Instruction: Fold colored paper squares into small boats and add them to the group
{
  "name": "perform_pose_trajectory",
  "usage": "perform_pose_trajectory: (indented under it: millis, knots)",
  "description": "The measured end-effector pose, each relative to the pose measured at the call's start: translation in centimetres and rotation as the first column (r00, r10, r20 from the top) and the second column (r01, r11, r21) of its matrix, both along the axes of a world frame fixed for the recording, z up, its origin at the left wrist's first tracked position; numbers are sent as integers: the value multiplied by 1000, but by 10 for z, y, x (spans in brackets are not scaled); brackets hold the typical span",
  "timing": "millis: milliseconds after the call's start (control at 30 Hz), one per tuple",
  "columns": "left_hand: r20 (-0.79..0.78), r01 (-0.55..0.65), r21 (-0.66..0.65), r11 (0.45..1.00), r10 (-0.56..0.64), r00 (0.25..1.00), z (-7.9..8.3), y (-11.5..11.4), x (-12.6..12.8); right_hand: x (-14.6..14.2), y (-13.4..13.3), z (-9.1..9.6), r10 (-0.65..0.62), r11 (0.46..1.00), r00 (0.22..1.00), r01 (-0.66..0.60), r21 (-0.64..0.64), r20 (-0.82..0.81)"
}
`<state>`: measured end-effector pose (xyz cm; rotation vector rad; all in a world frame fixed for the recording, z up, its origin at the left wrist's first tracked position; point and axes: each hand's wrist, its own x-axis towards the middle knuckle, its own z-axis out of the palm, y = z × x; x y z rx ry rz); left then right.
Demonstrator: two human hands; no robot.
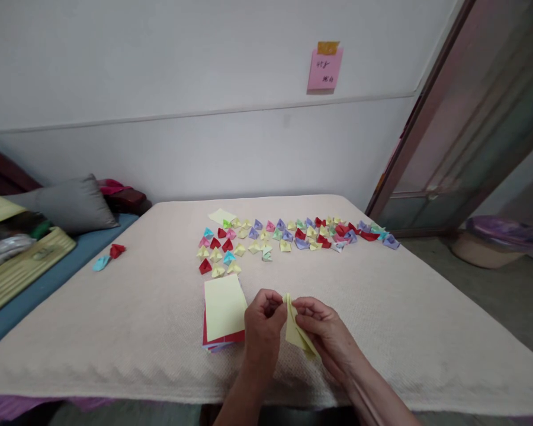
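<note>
A pale yellow sheet of paper [296, 334], partly folded, is held up between my two hands just above the table's front part. My left hand [265, 322] pinches its upper left edge with thumb and fingers. On the other side my right hand [322, 325] grips the upper right edge, thumb in front. The paper's lower end hangs down toward the right wrist. Close by on the left lies a stack of coloured paper [225, 307], a yellow sheet on top and red below it. Fingertips partly hide the folds.
Many small folded paper pieces [254, 247] in several colours lie in rows across the table's far half. Blue and red pieces [117, 251] sit apart at left. A loose yellow sheet [221, 215] lies behind. A pink note [325, 70] is taped to the wall; a lidded tub [488, 248] stands right.
</note>
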<state>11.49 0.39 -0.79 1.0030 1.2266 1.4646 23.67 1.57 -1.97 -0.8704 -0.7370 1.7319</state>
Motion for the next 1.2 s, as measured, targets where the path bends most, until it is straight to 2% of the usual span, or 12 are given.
perform_pose_trajectory:
  millis: [367,633,833,900,1067,1200]
  knots:
    - [-118,-18,13,1000,19,993,5,0,-1,1,1,-3,5,1000,999,-5,-14,-31]
    - [81,56,-38,998,-53,995,2,-1,-3,2,2,-6,70,998,997,-70,1,-46]
    - [331,142,-85,986,-106,938,-2,2,-8,3,2,-9,126,992,991,-126,-4,-53]
    - [348,160,-106,981,-114,931,-2,2,-9,3,2,-10,142,990,988,-142,-5,-66]
    - [272,144,-133,981,-104,957,1,0,-11,2,2,-9,158,987,983,-160,-21,-89]
    - [306,182,-108,977,-141,942,3,-1,-11,1,0,-7,152,987,983,-156,-27,-99]
